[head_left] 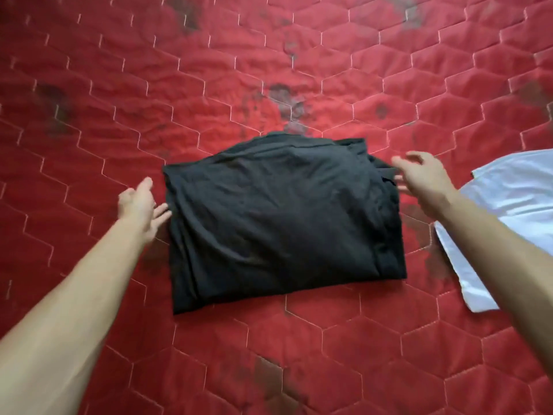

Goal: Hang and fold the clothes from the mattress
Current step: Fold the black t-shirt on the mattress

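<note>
Folded black garment (278, 223) flat on mattress (119, 100). Left hand (140, 208) open at left edge, right hand (425, 178) open over right edge. Slide both palms under, lift level.

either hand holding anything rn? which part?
Nothing held. Left hand is open at the black garment's left edge; right hand is open over its right edge.

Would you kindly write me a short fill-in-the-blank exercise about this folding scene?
1. The folded garment is ____ in colour.
2. It lies on a ____ quilted mattress.
3. The white cloth lies to the garment's ____.
4. The left hand and right hand are both ____.

Missing words: black; red; right; open
</note>
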A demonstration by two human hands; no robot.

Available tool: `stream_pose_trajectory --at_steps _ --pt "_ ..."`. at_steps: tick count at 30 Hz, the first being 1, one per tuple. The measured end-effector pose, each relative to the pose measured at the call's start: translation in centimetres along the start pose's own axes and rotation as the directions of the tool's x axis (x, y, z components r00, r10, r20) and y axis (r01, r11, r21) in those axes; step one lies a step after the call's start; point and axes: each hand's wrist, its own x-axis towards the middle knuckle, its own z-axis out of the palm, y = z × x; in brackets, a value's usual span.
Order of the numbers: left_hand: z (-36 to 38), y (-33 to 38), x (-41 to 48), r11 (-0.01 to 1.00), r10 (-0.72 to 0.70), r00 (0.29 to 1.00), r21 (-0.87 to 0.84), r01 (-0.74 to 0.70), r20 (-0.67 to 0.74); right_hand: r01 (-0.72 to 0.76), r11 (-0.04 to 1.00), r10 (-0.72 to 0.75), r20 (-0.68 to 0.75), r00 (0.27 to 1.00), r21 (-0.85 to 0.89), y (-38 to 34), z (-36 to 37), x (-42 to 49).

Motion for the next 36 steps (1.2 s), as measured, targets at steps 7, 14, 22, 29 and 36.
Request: stream_pose_trajectory --at_steps 7,14,22,29,36 --pt "1.3 -9.4 -1.0 0.674 0.283 0.956 0.725 -0.141 -0.076 -0.082 0.889 0.06 -0.063 0.996 -0.45 8.0 2.7 -1.3" --pt "-1.1 -12.7 -3.9 0.591 0.271 0.962 0.794 -0.139 -0.033 -0.1 0.937 0.115 0.026 0.993 -0.335 12.8 1.8 -5.2" --pt "-7.9 -18.6 -6.7 0.524 0.017 0.988 0.84 -0.139 0.152 -0.373 0.927 0.365 0.144 0.92 0.03 19.3 -3.6 -14.3" --pt "-10.9 -20.5 -9.2 0.661 -0.32 0.909 0.751 0.01 0.269 -0.186 0.979 0.173 0.139 0.975 0.085 16.0 -2.0 -19.5" --pt "-11.9 -20.6 -9.0 0.739 -0.27 0.896 0.673 -0.041 0.351 0.379 0.871 -0.31 0.248 0.918 -0.312 9.7 11.2 -28.2"
